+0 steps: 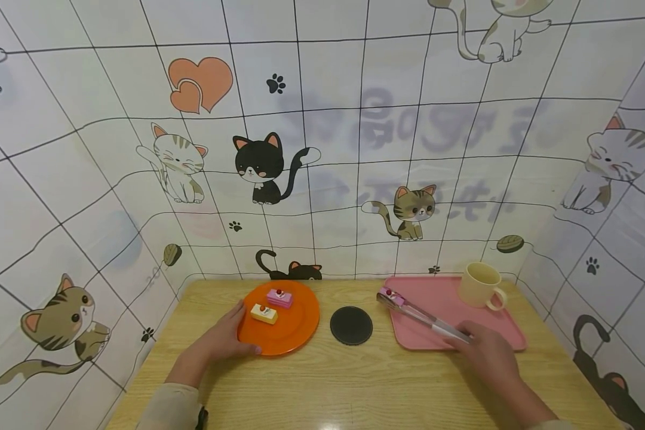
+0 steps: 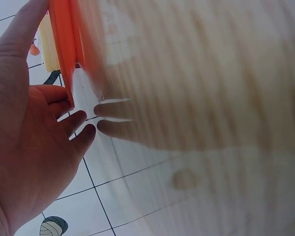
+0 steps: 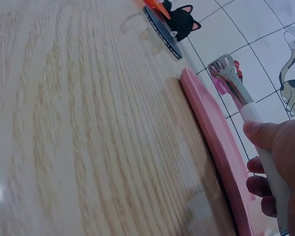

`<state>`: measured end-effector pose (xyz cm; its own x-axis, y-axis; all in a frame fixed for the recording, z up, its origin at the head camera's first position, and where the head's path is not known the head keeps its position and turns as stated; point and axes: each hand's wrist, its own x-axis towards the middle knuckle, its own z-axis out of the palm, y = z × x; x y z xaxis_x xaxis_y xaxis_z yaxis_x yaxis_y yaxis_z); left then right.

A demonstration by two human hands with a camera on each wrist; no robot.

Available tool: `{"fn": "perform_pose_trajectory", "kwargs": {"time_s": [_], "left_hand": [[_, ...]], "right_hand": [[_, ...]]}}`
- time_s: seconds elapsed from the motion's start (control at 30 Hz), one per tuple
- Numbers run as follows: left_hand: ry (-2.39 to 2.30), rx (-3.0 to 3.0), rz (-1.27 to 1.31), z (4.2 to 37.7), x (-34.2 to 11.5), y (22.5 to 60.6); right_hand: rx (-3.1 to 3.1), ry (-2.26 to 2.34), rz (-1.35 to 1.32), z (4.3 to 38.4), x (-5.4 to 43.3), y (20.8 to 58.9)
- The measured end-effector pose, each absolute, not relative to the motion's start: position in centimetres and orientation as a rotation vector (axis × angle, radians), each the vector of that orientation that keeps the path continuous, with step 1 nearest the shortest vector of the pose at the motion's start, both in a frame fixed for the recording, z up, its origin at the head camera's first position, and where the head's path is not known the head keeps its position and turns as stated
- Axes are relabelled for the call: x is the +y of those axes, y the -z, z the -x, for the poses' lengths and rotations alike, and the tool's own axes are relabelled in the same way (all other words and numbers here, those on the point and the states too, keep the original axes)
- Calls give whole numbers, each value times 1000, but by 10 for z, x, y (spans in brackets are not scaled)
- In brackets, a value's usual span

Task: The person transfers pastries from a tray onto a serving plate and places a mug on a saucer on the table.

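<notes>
My left hand [image 1: 228, 334] rests at the left rim of an orange plate [image 1: 299, 325], thumb along the near edge and the other fingers spread along the side. A pink cake slice [image 1: 279, 298] and a yellow cake slice [image 1: 264, 313], both toys, sit on the plate. My right hand [image 1: 486, 352] grips the white handle of metal tongs [image 1: 427, 316] above the pink tray [image 1: 424, 340]. Another pink cake slice [image 1: 391, 295] is at the tongs' tips by the tray's far left corner. In the right wrist view, the tongs' head [image 3: 225, 66] partly hides this slice.
A pale yellow mug [image 1: 479, 285] stands at the tray's far right corner. Between plate and tray lies a round black coaster [image 1: 351, 325]. The wooden table [image 1: 322, 388] meets a cat-printed sheet [image 1: 333, 179] at the back and sides.
</notes>
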<state>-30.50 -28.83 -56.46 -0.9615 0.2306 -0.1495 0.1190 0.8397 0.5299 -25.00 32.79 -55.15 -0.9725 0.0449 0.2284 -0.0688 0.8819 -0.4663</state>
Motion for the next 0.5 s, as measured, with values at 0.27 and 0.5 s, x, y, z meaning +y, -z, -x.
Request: {"fn": "perform_pose_trajectory", "kwargs": {"time_s": [0.27, 0.5], "left_hand": [[-774, 2818, -267, 306, -288, 564], [-786, 2811, -266, 303, -287, 561]], "right_hand": [[-2798, -701, -63, 252, 318, 553], [-2790, -734, -88, 253, 305, 552]]}}
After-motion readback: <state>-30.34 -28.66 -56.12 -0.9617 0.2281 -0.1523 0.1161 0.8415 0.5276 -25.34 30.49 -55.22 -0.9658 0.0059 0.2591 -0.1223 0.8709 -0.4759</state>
